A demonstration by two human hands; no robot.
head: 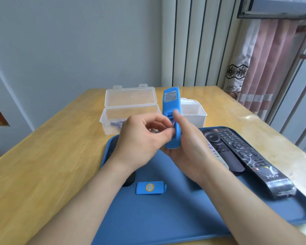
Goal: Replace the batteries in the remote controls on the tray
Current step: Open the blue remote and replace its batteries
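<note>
the right hand [189, 144] is curled around the lower part of a blue remote [170, 101] and holds it tilted up above the far edge of the tray [157, 218], with its back side to the camera. the battery slot on the back is open. the left hand [141, 137] has its fingers bent, and the thumb and first fingers pinch a small purple battery [173, 123] right at this slot; the battery is mostly hidden.

the blue cover [149, 187] lies flat on the tray, near its left edge. along the right edge of the tray three more remotes lie side by side: a white remote [212, 149], a short black remote [224, 152] and a long black remote [245, 154] in shiny wrap. a dark thing [129, 179] sticks out from under the left forearm.

behind the tray, toward the far edge of the desk [51, 156], stands a clear box [129, 110] with the lid up and some batteries [116, 123] inside. a white box [193, 112] is just beside it.
</note>
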